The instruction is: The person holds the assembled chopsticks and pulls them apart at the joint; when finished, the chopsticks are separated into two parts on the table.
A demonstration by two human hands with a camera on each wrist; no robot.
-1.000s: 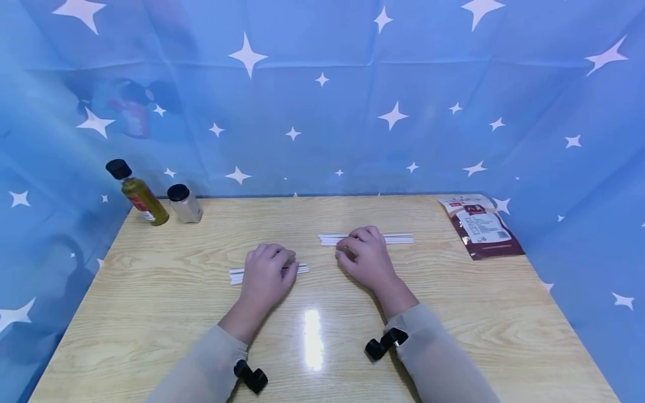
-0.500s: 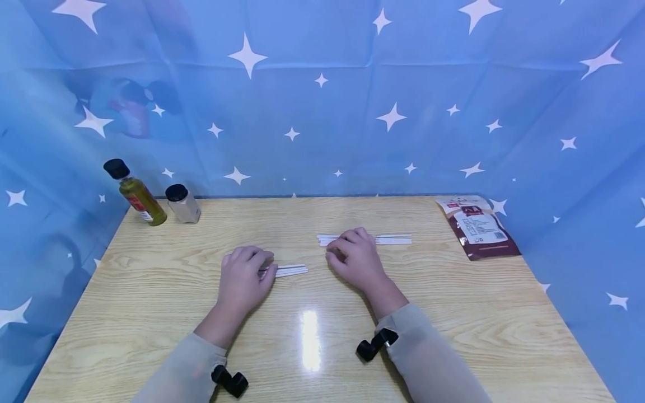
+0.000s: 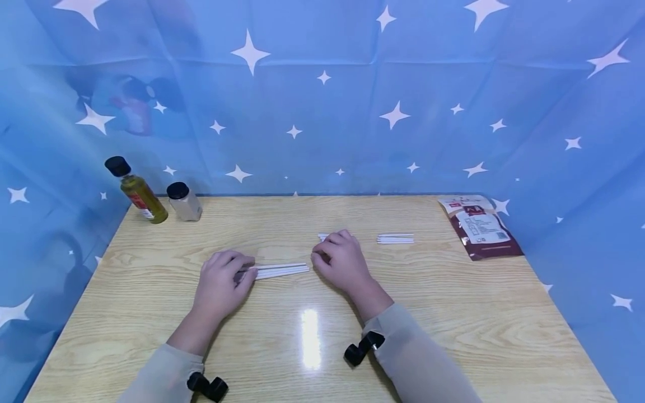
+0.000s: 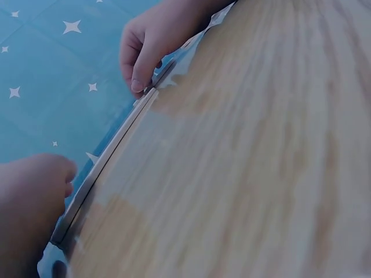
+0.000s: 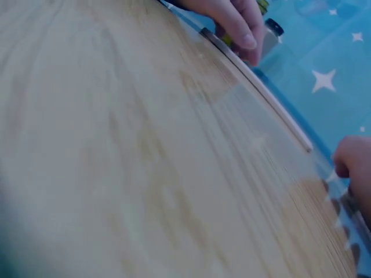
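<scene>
Several thin white sticks (image 3: 282, 271) lie bundled near the table's middle; their exact kind cannot be told. My left hand (image 3: 221, 282) is over their left end, its fingers loosely bent and thumb and fingertips straddling the bundle. In the right wrist view, the left hand's fingertips (image 5: 248, 46) are close above the stick bundle. My right hand (image 3: 340, 260), fingers also loosely bent, is over a farther row of white sticks. Their ends (image 3: 322, 237) show beside its fingers. More short white sticks (image 3: 395, 239) lie to its right. Its palm hides whatever is beneath.
A bottle of yellow-green oil (image 3: 143, 198) and a black-capped jar (image 3: 185, 202) stand at the back left. A maroon-and-white packet (image 3: 482, 226) lies at the back right. A blue star-patterned cloth (image 3: 322, 134) hangs behind the wooden table (image 3: 453, 313).
Both hands have slid left; the left-hand bundle and the far sticks stay in place. More of the near bundle now shows, and bare wood appears between the right hand and the rightmost sticks.
</scene>
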